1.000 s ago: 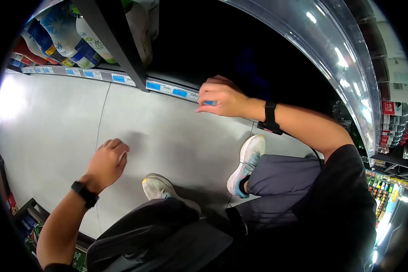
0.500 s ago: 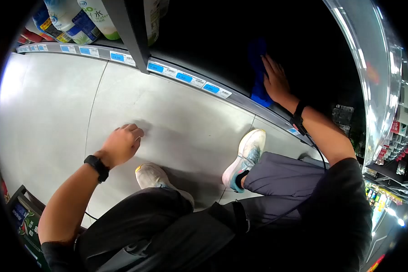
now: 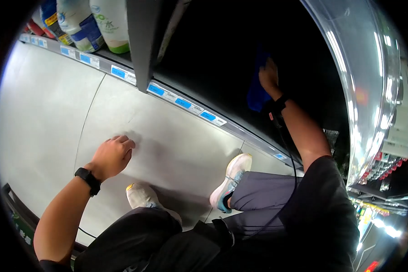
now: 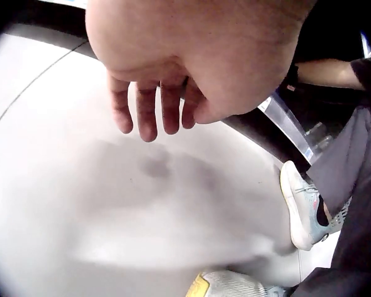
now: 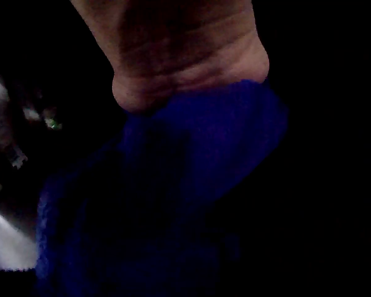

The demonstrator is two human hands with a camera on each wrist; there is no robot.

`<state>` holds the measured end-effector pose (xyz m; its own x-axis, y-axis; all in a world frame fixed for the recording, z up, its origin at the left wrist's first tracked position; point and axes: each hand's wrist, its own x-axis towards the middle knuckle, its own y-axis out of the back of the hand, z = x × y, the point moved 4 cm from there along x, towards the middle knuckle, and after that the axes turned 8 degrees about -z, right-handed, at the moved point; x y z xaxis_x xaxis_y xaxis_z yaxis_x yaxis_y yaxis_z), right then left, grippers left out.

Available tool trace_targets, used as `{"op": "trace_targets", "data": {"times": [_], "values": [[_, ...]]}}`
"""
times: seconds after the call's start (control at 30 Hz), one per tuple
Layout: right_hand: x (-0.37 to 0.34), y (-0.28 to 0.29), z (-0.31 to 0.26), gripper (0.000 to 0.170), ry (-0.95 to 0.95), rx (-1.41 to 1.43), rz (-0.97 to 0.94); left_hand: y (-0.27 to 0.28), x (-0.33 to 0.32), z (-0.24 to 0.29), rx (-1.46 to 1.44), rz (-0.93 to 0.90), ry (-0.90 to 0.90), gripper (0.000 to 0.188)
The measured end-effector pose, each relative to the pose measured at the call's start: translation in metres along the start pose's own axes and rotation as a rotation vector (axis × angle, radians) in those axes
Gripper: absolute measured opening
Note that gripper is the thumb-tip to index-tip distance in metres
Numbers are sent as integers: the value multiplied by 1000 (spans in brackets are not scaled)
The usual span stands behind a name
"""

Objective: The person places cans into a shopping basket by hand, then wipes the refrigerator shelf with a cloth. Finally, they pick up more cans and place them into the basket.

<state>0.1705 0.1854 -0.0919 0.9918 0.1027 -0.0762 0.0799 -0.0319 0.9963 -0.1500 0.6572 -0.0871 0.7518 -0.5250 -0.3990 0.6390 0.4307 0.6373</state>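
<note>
From over here I can see the blue cloth inside the dark lower shelf, back from its front edge. The right hand is on it, and the cloth reaches out to both ends of the hand, showing beside the fingers and down by the wrist. The right wrist view has the heel of the palm against the cloth, which covers the rest; whether those fingers lie flat or grip it, I can't tell.

Price labels run along the shelf's front edge. Past a dark upright post, white bottles stand on the neighbouring section. A clear curved panel arcs by on the other side of the arm.

The left hand hangs above the pale floor, well apart from the cloth, holding nothing, its fingers loose and slightly bent. Two light shoes are planted below.
</note>
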Motion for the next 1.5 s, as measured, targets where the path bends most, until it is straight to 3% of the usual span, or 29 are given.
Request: {"op": "trace_targets", "data": {"times": [0.07,0.13,0.27,0.33,0.37,0.47,0.5,0.53,0.87,1.03,1.37,1.5], "values": [[3,10,-40,65,17,-194,-51,-2,-5,-1,-20,26,7,13],[22,7,-55,60,51,-156,20,-5,-8,-4,-21,-7,27,13],[79,-12,-84,52,167,-309,-46,-2,-14,-7,-29,-37,88,15],[110,-31,-93,45,75,-418,-20,3,-19,-3,-30,2,81,14],[127,-46,-86,41,133,-597,10,3,-23,-4,-34,4,102,14],[153,-55,-95,35,357,-512,89,2,-33,-4,-57,50,97,13],[151,-54,-89,29,400,-308,237,2,-37,-2,-70,47,113,13],[151,-51,-90,29,403,-282,243,2,-41,-2,-83,44,125,14],[162,-30,-156,28,411,-388,134,-14,-65,-3,-43,-51,279,18],[151,-15,-180,27,464,-370,128,5,-50,1,-29,-60,259,19],[75,15,-250,26,769,-417,165,32,-19,13,-26,15,201,17],[73,-11,-248,23,850,-440,159,21,-21,14,-57,-21,237,17]]}}
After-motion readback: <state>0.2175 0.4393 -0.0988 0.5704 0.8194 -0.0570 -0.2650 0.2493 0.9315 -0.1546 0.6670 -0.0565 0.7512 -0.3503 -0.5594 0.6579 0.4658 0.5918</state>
